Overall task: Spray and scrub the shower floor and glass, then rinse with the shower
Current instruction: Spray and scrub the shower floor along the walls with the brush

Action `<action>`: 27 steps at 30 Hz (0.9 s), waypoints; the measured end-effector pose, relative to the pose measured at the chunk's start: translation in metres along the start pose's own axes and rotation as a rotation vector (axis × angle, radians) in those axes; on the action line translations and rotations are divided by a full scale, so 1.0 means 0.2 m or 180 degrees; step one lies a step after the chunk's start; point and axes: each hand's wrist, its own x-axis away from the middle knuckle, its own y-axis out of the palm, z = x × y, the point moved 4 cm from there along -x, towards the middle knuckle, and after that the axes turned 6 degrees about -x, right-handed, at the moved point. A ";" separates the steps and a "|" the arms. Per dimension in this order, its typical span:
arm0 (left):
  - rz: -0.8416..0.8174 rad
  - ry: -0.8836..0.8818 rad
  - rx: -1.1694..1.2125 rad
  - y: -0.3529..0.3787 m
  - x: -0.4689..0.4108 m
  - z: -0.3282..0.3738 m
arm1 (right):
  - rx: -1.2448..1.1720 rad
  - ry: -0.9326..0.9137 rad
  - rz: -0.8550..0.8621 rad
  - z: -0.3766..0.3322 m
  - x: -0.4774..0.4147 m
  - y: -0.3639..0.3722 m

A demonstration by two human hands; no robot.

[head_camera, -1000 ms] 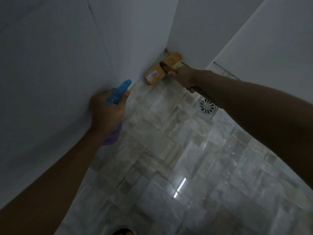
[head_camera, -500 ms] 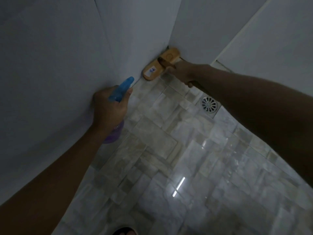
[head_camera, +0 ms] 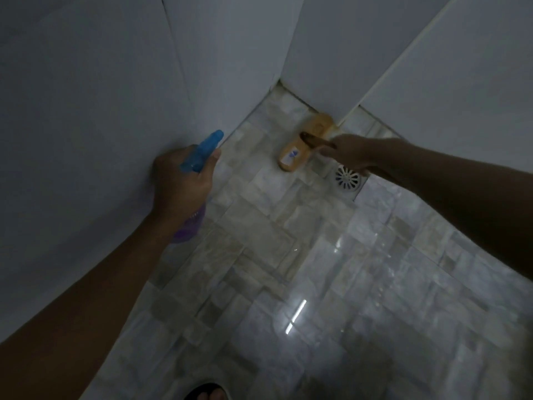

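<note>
Wooden and pale tan, the brush [head_camera: 300, 148] lies flat on the tiled floor [head_camera: 288, 255] at about one o'clock from the middle of our view. Its far end is tucked against the foot of the back wall [head_camera: 331, 53]. Our right hand [head_camera: 349, 153] reaches in from three o'clock and is closed round the brush's dark handle [head_camera: 313, 140], though motion blur hides the separate fingers. We judge the brush light and stiff. Its wood is likely slick once wet, so the handle is the place to hold it, gripped close to the head for firm pressure.

At nine o'clock our left hand [head_camera: 184, 183] is wrapped tight round the neck of a spray bottle [head_camera: 202, 154]. The bottle has a blue top and a purple body, and its nozzle points toward the corner. It looks like thin, light plastic, best held at the neck with a finger on the trigger.

A round metal drain [head_camera: 347, 179] sits just beside the right hand, at two o'clock. The tiles are glossy and reflect a bright light, so footing may be slippery. A pale panel [head_camera: 461, 67] rises at one to two o'clock; we cannot tell whether it is glass. A foot in a dark sandal [head_camera: 206, 392] shows at six o'clock.
</note>
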 end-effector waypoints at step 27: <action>-0.0459 -0.1150 0.0022 -0.57 0.72 -0.23 | -0.0800 -0.0315 -0.0249 -0.62 0.67 0.82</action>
